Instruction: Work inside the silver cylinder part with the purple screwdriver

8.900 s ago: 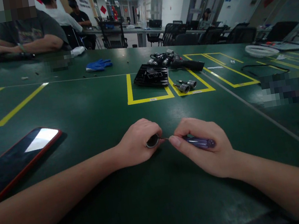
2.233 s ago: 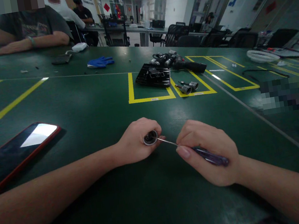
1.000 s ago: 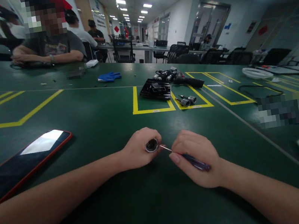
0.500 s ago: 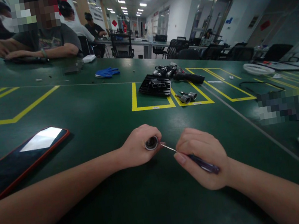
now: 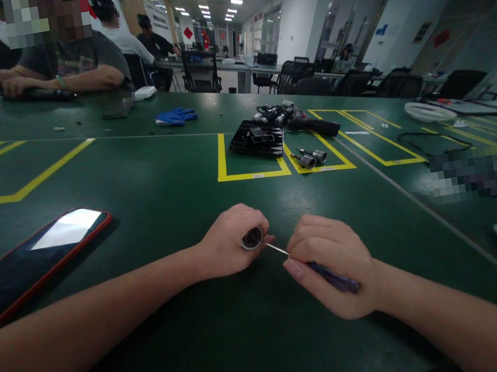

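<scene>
Gripping a round metal part (image 5: 252, 239), the left hand (image 5: 232, 240) has its fingers curled around it, nearer me than the black box (image 5: 257, 139). The right hand (image 5: 331, 266) pinches a purple-handled screwdriver (image 5: 335, 278), also on the box's near side, its shaft reaching the part's rim. Two metal connectors (image 5: 312, 157) lie just right of that box.

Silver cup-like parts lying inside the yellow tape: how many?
2: the left part, and the right part, slightly farther back. More may hide in the pile behind.
</scene>
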The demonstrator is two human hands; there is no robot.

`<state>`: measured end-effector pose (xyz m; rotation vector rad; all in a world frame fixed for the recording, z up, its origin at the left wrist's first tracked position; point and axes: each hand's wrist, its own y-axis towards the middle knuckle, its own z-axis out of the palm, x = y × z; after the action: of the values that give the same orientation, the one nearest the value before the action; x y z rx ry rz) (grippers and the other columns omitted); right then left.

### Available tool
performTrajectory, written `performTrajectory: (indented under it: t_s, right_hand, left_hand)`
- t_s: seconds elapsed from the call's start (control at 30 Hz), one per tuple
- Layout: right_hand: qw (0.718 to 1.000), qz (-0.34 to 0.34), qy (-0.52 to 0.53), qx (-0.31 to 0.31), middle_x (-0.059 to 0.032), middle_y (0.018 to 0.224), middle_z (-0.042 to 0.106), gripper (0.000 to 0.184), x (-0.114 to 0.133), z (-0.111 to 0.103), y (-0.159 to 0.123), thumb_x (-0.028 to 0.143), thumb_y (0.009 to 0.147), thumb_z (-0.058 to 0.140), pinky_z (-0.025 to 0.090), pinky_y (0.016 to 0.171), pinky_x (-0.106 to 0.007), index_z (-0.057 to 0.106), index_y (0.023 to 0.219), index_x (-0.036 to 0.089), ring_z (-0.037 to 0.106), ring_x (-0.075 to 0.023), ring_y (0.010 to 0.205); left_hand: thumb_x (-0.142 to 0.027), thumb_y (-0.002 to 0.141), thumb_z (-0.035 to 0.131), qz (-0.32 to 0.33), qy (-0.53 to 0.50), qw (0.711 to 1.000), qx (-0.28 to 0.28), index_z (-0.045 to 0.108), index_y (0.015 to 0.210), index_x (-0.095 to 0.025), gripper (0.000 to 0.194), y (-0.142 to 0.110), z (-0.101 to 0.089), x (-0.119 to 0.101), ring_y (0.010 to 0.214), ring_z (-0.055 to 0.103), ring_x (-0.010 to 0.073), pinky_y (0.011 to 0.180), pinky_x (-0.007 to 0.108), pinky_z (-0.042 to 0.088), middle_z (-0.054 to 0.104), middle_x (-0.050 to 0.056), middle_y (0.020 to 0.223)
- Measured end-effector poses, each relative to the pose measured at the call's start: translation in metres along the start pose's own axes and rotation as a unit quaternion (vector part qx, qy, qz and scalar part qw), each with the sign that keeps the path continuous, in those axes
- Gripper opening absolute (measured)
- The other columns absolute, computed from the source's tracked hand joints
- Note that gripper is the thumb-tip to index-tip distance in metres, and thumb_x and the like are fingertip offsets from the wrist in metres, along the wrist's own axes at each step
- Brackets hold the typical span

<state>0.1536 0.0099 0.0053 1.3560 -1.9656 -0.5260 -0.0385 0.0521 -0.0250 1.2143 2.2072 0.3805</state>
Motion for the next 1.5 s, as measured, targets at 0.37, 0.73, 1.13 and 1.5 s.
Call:
performTrajectory:
  t_s: [0.37,0.73,1.13,1.5]
  right_hand:
    - [1.0,0.001,0.002,0.002,-0.0066,0.062,0.059,0.01,-0.0007,0.0043,-0.002,0.01,0.078,0.052,0.043,0.058,-0.029,0.053,0.068,0.012,0.052,-0.0133,0.059]
    - [1.0,-0.002,-0.005,-0.009,-0.0055,0.064,0.059,0.009,-0.0073,0.0038,-0.0031,0.013,0.08,0.05,0.044,0.058,-0.029,0.052,0.071,0.014,0.054,-0.0132,0.06]
    - [1.0,-0.012,-0.005,-0.024,-0.0059,0.062,0.059,0.007,-0.003,-0.0014,-0.0029,0.01,0.077,0.051,0.043,0.055,-0.028,0.052,0.07,0.013,0.053,-0.0129,0.058]
    - [1.0,-0.007,-0.013,-0.016,-0.0043,0.062,0.059,0.009,-0.0033,0.0005,-0.0023,0.012,0.078,0.05,0.044,0.054,-0.028,0.052,0.07,0.015,0.054,-0.0126,0.056]
  left_hand:
    - [-0.02,0.08,0.054,0.001,-0.001,1.0,-0.003,0.048,0.068,-0.015,0.014,0.0019,-0.0006,-0.0007,0.06,0.05,0.0118,0.06,0.023,0.039,0.054,0.0,0.062]
    - [-0.021,0.078,0.055,-0.015,0.0,1.0,-0.007,0.05,0.067,-0.015,0.014,0.0018,-0.0014,-0.0011,0.06,0.051,0.0121,0.06,0.023,0.04,0.055,0.0,0.063]
    - [-0.02,0.078,0.056,-0.017,0.001,1.0,-0.001,0.049,0.068,-0.016,0.013,0.0012,0.0008,0.001,0.061,0.051,0.0114,0.061,0.023,0.04,0.054,-0.001,0.063]
    - [-0.024,0.08,0.054,-0.032,-0.003,0.999,0.003,0.049,0.067,-0.016,0.015,0.0019,0.0006,-0.0005,0.061,0.051,0.0119,0.061,0.024,0.041,0.055,-0.001,0.063]
